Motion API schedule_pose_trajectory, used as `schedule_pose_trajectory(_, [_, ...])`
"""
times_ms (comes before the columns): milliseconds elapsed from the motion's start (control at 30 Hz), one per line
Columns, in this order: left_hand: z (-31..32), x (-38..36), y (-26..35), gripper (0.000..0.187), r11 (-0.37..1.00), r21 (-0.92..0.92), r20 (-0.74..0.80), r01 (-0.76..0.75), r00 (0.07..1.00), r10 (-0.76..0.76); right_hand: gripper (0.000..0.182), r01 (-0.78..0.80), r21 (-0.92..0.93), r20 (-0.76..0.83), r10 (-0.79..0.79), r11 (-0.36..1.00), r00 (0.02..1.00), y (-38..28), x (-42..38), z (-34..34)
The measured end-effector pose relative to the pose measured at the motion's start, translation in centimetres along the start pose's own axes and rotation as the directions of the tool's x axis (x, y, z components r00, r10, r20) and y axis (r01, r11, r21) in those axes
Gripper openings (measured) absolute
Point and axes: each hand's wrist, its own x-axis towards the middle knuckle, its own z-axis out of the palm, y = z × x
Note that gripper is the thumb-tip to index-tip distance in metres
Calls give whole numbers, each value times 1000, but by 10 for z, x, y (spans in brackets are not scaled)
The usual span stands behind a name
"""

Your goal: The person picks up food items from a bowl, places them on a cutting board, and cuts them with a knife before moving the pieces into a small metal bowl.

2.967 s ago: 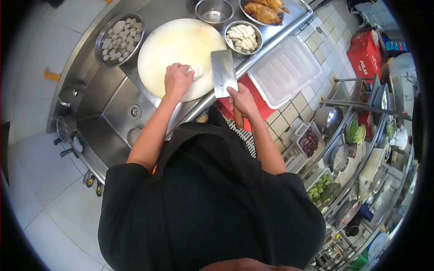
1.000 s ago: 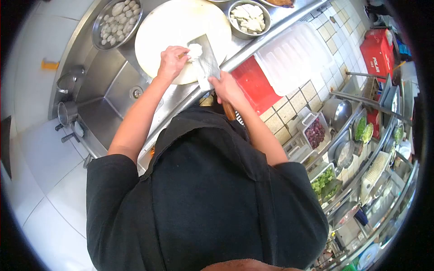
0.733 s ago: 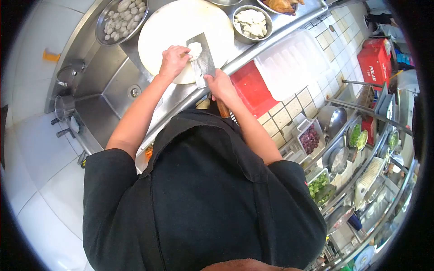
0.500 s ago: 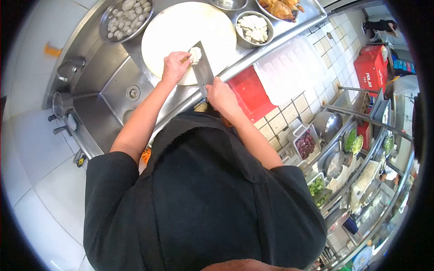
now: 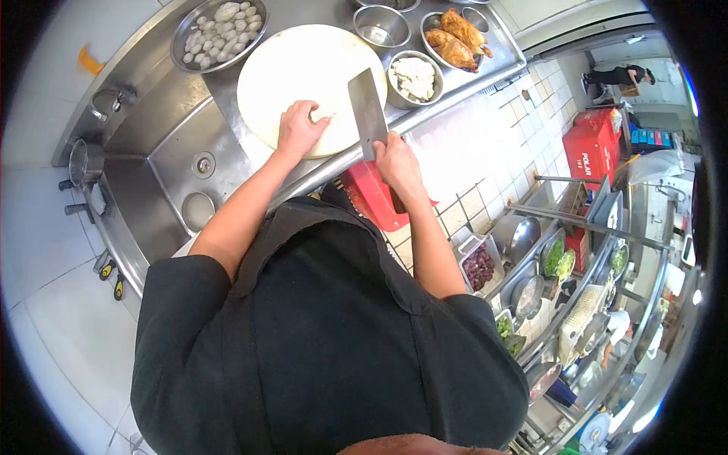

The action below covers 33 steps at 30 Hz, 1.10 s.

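My left hand [image 5: 300, 130] is on the round white cutting board [image 5: 303, 64], thumb and fingers curled at a small pale food piece [image 5: 321, 114] whose kind I cannot make out against the board. In my right hand [image 5: 399, 165] is the handle of a cleaver [image 5: 368, 110], its broad blade raised over the board's right edge, apart from the piece. Just right of the blade stands a metal bowl [image 5: 396, 97] of cut whitish chunks [image 5: 415, 76]. Behind the board's left side, another metal bowl [image 5: 177, 47] holds several pale round balls [image 5: 220, 38].
A sink [image 5: 171, 178] lies to the left. At the back are a metal bowl [image 5: 381, 26] and one with roasted poultry [image 5: 455, 42]. A red crate [image 5: 375, 199] and a whitish plastic tray [image 5: 455, 144] sit below the counter's edge. Shelves with food containers [image 5: 479, 265] stand right; a person [image 5: 618, 76] is far off.
The cleaver has moved right, away from the pale piece and my left hand, and up off the board. My left hand stays on the board with its piece. The camera view has shifted.
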Motion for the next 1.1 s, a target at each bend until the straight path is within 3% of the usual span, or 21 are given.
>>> schedule_pose_trajectory(233, [6,4,-9,43,982,-68,58,-179,981,183,32,104,-154,76,-93,982,993,-7,9,13])
schedule_pose_trajectory(333, [-3,9,-9,46,990,-134,231,-49,970,80,27,131,-134,58,-124,982,991,-6,-5,20])
schedule_pose_trajectory(533, [-9,9,-17,43,981,-160,272,-113,950,154,27,98,-107,65,-91,989,994,-2,-21,27])
schedule_pose_trajectory(733, [-29,10,5,36,961,-41,218,-273,936,275,24,68,-158,51,-61,985,997,-7,-17,5])
schedule_pose_trajectory(967, [-18,18,8,35,953,61,280,-296,922,269,23,210,-250,52,-203,945,978,-20,-20,-10])
schedule_pose_trajectory(1100, [-15,18,5,37,947,76,238,-311,928,285,20,227,-233,63,-218,946,974,-20,-18,-6])
